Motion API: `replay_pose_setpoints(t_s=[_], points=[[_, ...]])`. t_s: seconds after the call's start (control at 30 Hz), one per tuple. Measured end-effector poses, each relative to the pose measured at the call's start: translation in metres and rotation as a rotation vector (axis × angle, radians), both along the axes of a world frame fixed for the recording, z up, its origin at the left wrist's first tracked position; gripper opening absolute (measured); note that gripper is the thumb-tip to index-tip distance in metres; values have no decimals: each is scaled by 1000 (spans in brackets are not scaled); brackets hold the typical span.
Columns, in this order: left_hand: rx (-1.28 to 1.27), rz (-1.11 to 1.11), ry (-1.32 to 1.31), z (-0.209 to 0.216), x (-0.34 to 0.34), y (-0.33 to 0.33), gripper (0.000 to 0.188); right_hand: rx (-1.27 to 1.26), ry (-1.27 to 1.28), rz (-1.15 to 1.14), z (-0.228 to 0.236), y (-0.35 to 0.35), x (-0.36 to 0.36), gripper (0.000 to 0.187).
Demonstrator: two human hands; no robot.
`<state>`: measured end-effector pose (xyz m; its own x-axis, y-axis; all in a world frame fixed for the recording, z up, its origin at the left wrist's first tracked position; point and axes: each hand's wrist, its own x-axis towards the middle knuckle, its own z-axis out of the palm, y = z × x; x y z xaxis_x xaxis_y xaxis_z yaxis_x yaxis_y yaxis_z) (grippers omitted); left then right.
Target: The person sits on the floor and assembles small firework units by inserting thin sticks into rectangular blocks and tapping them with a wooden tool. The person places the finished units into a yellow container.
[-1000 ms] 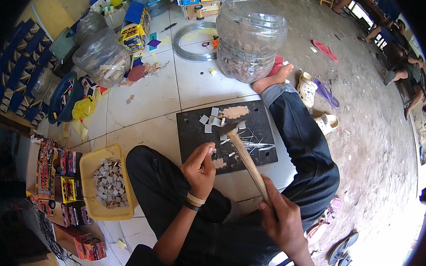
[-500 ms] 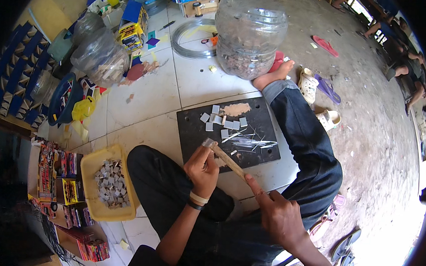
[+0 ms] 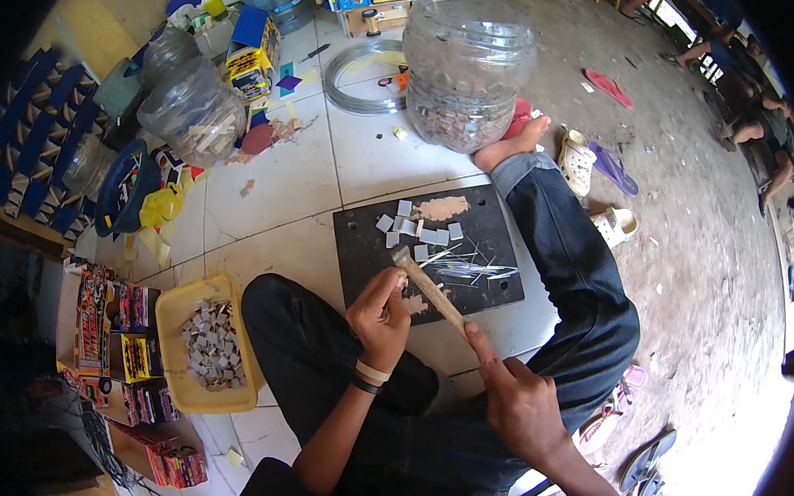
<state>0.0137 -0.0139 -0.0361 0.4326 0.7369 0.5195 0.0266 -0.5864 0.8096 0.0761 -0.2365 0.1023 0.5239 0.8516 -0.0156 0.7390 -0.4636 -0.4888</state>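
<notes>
My right hand (image 3: 524, 406) grips the wooden handle of a hammer (image 3: 438, 298), forefinger stretched along it. The metal hammer head hangs just beyond the fingertips of my left hand (image 3: 381, 318), which are pinched together over the near edge of a dark board (image 3: 361, 246). Whatever those fingers hold is too small to make out. On the board lie several small grey square pieces (image 3: 424, 235), a loose bundle of thin silvery sticks (image 3: 468, 267) and a patch of tan dust (image 3: 442, 208).
A yellow tub (image 3: 247, 402) of small grey pieces stands left of my knee, beside boxes of colourful packets (image 3: 140, 360). Beyond the board are a large clear plastic container (image 3: 467, 61) and a wire coil (image 3: 334, 90). Sandals (image 3: 615, 170) lie right; people (image 3: 754, 124) sit far right.
The hammer head has lifted slightly away from my left fingertips, up and to the right. My left hand keeps its pinch at nearly the same spot.
</notes>
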Motion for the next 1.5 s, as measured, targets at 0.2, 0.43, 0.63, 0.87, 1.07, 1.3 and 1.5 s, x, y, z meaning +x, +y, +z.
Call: replay_pose_setpoints(t_s=[0.2, 0.43, 0.63, 0.87, 1.07, 1.3, 1.5], points=[[-37, -43, 14, -8, -2, 3, 25, 262, 98, 1, 3, -4, -9, 74], [-43, -74, 1, -5, -4, -1, 30, 103, 110, -96, -33, -20, 5, 78], [-87, -14, -31, 24, -13, 5, 24, 81, 358, -13, -46, -46, 2, 56], [104, 568, 68, 78, -142, 81, 30, 209, 409, -50, -53, -36, 17, 48], [291, 690, 163, 79, -149, 93, 28, 307, 101, -22, -46, -12, 61, 27], [124, 50, 250, 27, -16, 59, 40, 317, -216, 40, -99, 68, 121, 49], [265, -45, 479, -1, 48, 35, 47, 412, -31, 2, -117, 72, 118, 27]])
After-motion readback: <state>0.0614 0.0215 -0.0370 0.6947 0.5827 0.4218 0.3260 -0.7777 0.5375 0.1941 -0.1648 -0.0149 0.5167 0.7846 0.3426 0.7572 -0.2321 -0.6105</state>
